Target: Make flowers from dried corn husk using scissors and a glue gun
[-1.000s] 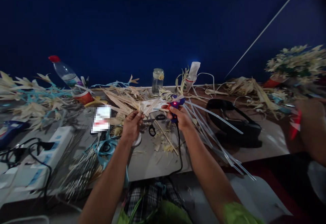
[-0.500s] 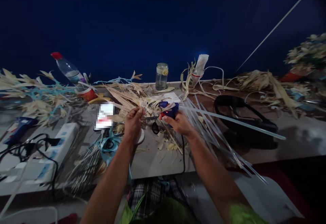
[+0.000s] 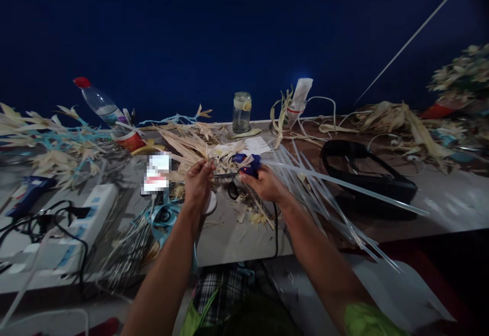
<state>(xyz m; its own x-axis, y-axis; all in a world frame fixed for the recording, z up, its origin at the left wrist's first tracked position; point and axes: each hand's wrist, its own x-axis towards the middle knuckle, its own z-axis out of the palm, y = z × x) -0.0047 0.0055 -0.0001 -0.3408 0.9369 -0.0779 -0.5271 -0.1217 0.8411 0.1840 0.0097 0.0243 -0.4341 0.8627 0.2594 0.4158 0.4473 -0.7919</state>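
My right hand is wrapped round a blue glue gun with a small red light on it. A long clear glue stick runs out of its back to the right. Facing the gun's front, my left hand is closed in a pinch; what sits between the fingertips is too small to make out. Dried husk strips lie just behind the left hand. Between and below the hands is a pair of scissors, its black handle loop showing. A sheet of white paper lies partly under husk scraps.
Loose glue sticks and a black strapped object lie to the right. Left are a phone, a wire bundle, a power strip and another glue gun. A glass jar stands behind.
My right hand has brought the glue gun slightly left, nearer my left hand. The left hand stays in its pinch with little movement. The view has shifted a little.
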